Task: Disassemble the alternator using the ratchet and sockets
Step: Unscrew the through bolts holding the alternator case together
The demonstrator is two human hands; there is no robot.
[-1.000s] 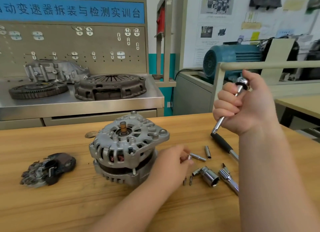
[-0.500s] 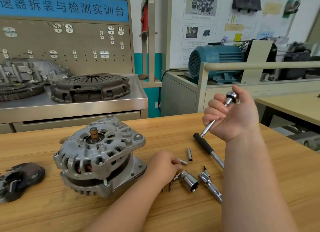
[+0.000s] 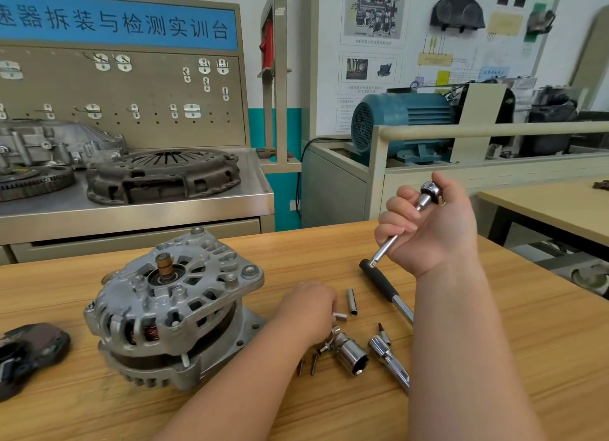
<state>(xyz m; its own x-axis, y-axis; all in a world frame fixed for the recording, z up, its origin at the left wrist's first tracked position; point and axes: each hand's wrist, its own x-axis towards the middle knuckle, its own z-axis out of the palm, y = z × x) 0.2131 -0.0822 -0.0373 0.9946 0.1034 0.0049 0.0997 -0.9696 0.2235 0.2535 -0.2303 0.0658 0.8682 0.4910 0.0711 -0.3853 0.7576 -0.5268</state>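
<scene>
R hand (image 3: 431,229) is gripping ratchet (image 3: 384,251) tilted; L hand (image 3: 306,309) is pinching socket (image 3: 339,316), alternator (image 3: 174,305) sitting left, nearer L.

Right hand (image 3: 431,229) raised, fingers (image 3: 397,208) curled, left hand (image 3: 308,309) low

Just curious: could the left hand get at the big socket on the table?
Probably yes: the big socket lies right beside the left hand with nothing between, though that hand is pinching a small socket.
</scene>
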